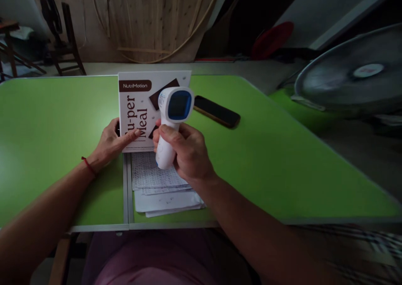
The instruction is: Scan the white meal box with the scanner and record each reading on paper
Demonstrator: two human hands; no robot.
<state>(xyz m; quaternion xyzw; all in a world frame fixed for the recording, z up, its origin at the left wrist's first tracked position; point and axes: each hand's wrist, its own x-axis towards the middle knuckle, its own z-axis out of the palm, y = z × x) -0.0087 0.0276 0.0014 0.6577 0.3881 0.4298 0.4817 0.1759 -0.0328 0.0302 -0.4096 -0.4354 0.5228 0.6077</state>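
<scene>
In the head view my right hand point(191, 148) is wrapped round the handle of a white infrared thermometer point(166, 151). Its blue-framed screen is dark and faces me. Behind it stands a white box point(135, 109) with brown print reading "NutriMotion", facing me. My left hand point(117, 138) grips the box's lower left edge, thumb across the front and the other fingers hidden behind. The thermometer covers part of the box's right side. Below the box, handwritten sheets of paper point(157, 176) lie stacked on the green table point(266, 167).
A dark phone point(216, 112) lies on the table, right of the box. A large round fan point(351, 71) stands beyond the table's right edge. At the back left is a wooden chair point(64, 50), and wooden boards point(150, 21) lean behind the table.
</scene>
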